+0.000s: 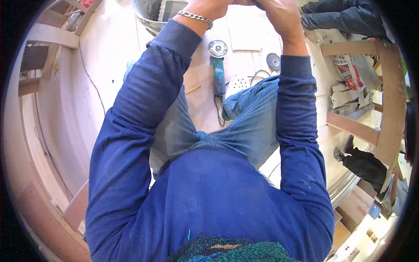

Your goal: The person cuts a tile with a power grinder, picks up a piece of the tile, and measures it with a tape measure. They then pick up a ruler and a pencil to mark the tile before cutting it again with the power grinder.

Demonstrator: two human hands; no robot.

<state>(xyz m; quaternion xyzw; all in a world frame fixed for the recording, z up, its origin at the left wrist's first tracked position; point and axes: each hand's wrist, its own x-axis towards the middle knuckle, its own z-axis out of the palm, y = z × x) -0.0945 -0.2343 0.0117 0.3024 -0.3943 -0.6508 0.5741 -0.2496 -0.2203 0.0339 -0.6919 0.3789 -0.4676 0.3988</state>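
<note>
Both arms, in dark blue sleeves, stretch forward to the top edge. My left hand (209, 8), with a chain bracelet at its wrist, and my right hand (279, 16) come close together there. Their fingers are mostly cut off by the frame, so anything they hold is hidden. Below and between them an angle grinder (218, 72) with a teal body lies on the floor, its metal disc toward the hands. A pale square panel (245, 35) lies near my right hand. Beside my left wrist stands a bucket (146, 19) with a grey block-like thing in it.
A loose grinding disc (273, 62) and a pencil (193, 89) lie on the floor. The grinder's cord runs by my foot in a perforated white shoe (239, 84). Wooden frames (388, 105) and scraps stand at right, with other people's legs (345, 19) beyond. A thin cable (89, 72) crosses at left.
</note>
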